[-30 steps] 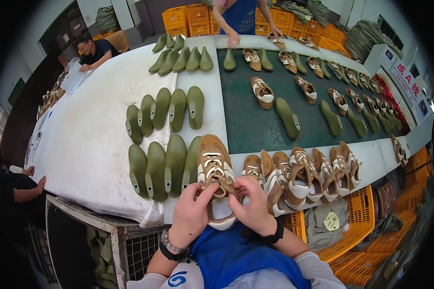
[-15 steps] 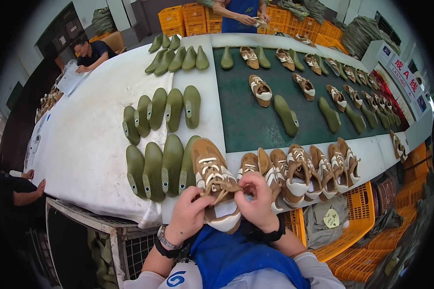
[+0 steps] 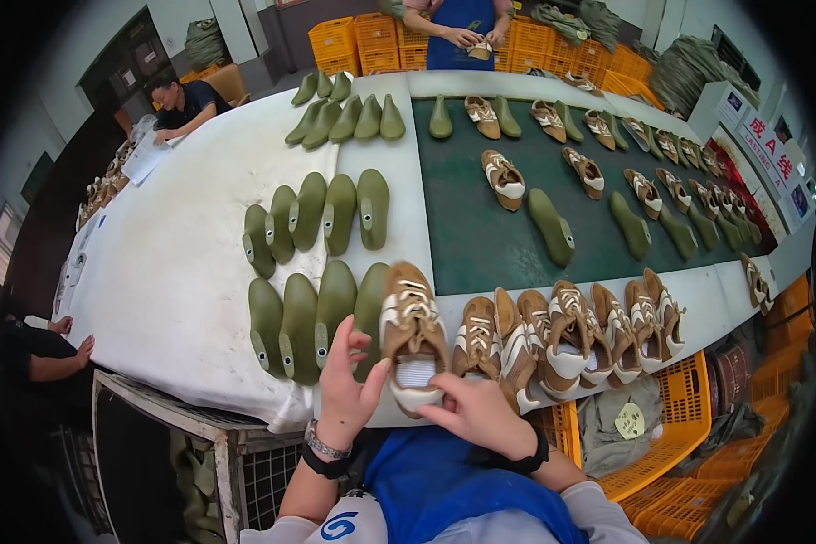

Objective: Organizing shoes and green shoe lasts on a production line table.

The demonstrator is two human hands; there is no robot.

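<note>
A brown sneaker (image 3: 412, 317) with white stripes and pale laces is in front of me, toe pointing away, near the table's front edge. My right hand (image 3: 480, 413) grips it at the heel opening, a finger or thumb over the collar. Left of the shoe, my left hand (image 3: 344, 388) is raised with its fingers apart, holding nothing. Just beyond that hand stands a row of olive-green shoe lasts (image 3: 299, 331), partly hidden by my fingers. To the right, several matching sneakers (image 3: 567, 326) stand along the table edge.
More lasts (image 3: 339, 214) stand farther back. A green mat (image 3: 471, 240) on the table (image 3: 190, 208) carries shoes and lasts. Yellow crates (image 3: 671, 408) sit at the right, and a metal rack (image 3: 181, 412) at the lower left. Across the table, a person in a blue apron (image 3: 462, 36) handles a shoe.
Both hands were pinching the laces near the shoe's opening. My left hand has let go and opened to the left; my right has moved down to the heel.
</note>
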